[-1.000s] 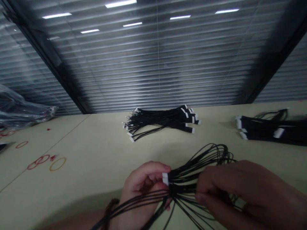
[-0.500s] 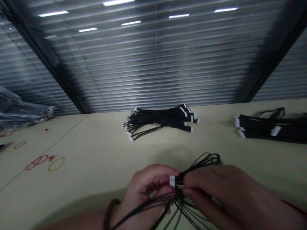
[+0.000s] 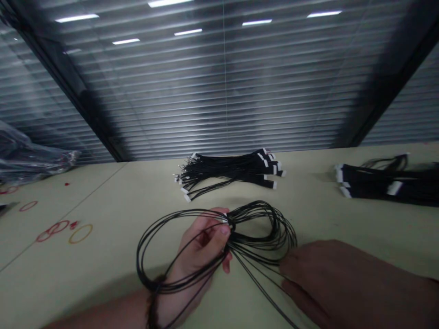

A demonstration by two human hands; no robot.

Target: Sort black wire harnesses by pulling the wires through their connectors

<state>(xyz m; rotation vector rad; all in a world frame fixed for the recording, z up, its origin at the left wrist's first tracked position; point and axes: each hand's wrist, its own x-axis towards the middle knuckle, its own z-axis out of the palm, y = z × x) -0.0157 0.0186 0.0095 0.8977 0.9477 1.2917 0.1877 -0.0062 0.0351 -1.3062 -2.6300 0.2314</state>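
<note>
A coiled black cable bundle (image 3: 260, 239) is pinched at its waist between the thumb and fingers of my left hand (image 3: 202, 251). Its loops fan out on both sides like a bow, the left ones hanging over my wrist. Next to my left thumb shows a small white piece (image 3: 225, 219), perhaps a connector or label. My right hand (image 3: 339, 278) is closed at the lower right of the bundle, its fingertips on the cable strands there. The exact grip of those fingertips is partly hidden by the hand. Several loose strands run down toward the bottom edge.
A pile of short black cables with white connectors (image 3: 229, 171) lies at the table's back. More black cables (image 3: 404, 183) lie at right. Red rubber bands (image 3: 53, 230) and a yellow one (image 3: 81, 234) are at left, near clear plastic bags (image 3: 30, 157). Blinds (image 3: 219, 91) stand behind.
The bundle has come up and opened into visible loops in my left hand. My right hand has moved right and slightly down, away from the bundle's waist.
</note>
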